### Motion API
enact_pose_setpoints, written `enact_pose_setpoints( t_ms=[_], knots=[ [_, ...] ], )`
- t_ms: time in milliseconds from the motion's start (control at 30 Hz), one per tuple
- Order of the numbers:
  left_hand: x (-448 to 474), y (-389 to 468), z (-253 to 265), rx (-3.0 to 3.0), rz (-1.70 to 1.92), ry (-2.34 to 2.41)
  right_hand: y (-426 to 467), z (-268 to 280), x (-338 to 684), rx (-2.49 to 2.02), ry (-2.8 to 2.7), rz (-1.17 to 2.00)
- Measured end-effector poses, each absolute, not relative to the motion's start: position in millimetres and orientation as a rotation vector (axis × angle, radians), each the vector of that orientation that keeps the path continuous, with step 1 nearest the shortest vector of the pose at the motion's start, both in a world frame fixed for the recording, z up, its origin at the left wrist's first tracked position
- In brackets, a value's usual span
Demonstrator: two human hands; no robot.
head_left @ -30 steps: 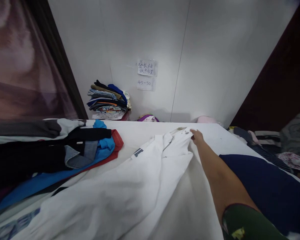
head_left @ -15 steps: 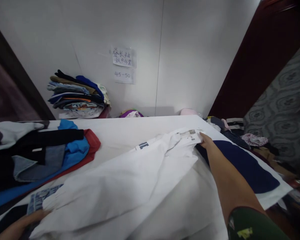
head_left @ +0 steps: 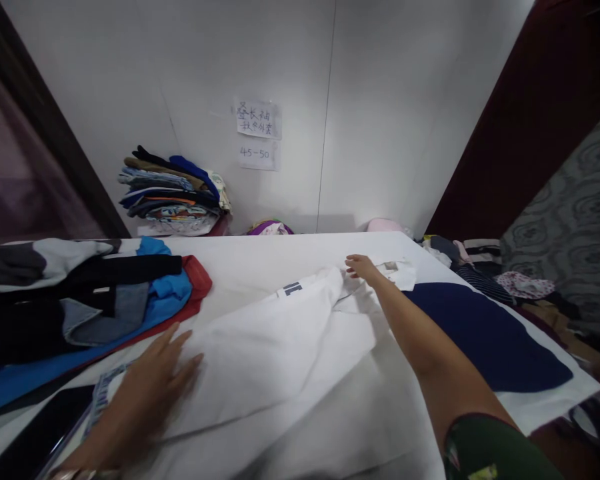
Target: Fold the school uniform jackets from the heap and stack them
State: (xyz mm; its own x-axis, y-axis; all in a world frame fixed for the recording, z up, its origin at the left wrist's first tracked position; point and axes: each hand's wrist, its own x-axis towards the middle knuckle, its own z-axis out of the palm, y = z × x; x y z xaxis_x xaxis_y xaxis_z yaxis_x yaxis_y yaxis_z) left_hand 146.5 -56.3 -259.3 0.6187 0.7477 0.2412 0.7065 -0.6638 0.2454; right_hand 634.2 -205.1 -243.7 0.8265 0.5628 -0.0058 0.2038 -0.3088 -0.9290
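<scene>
A white garment [head_left: 280, 347] with dark lettering lies spread and creased on the white table [head_left: 260, 257]. My left hand [head_left: 145, 393] is over its near left side, fingers spread and slightly blurred; whether it touches the cloth I cannot tell. My right hand [head_left: 361, 267] reaches to the far end of the garment, with fingers stretched toward the left and nothing gripped in them. Just right of that hand lies a white piece of the garment with a small tag [head_left: 391, 266].
Piled clothes, including a blue garment [head_left: 170, 291] and a red one [head_left: 200, 283], lie at the left. A folded stack [head_left: 175, 193] stands by the wall beyond the table. Right of my forearm is a dark blue patch [head_left: 480, 337]; more clothes [head_left: 525, 285] lie past the table's right edge.
My left hand has let go of the garment's near left edge and moved up and right. My right hand has released the far corner and shifted left. The view has turned slightly left.
</scene>
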Motion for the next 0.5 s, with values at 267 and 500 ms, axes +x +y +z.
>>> enact_pose_setpoints(
  t_ms=[267,500],
  knots=[
    [155,-81,-282,2.935,0.292,1.178,-172,-271,625,-2.250,-0.643,0.345],
    [151,-82,-290,3.076,0.375,1.089,-197,-284,632,-2.430,-0.713,0.253]
  ],
)
